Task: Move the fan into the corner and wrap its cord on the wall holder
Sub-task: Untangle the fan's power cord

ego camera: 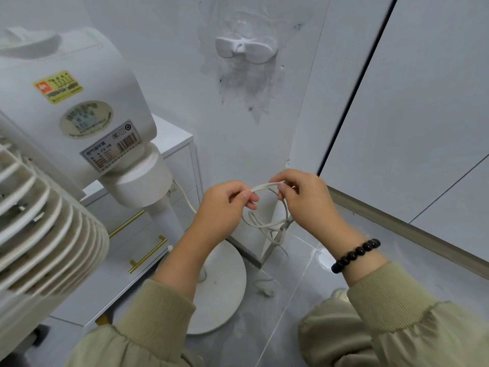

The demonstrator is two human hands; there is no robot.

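Observation:
A white pedestal fan (pixel 79 120) fills the left of the view, its round base (pixel 225 287) on the floor by the wall corner. Its white cord (pixel 267 223) hangs in loops between my hands. My left hand (pixel 225 207) pinches one end of a cord loop. My right hand (pixel 304 200), with a black bead bracelet at the wrist, pinches the same loop a little to the right. The white wall holder (pixel 246 49) is stuck on the wall well above both hands, with nothing wound on it.
A white drawer cabinet (pixel 180 154) with gold handles stands behind the fan against the wall. White cupboard doors (pixel 410 115) with a dark gap run along the right. The floor is grey glossy tile (pixel 304 287).

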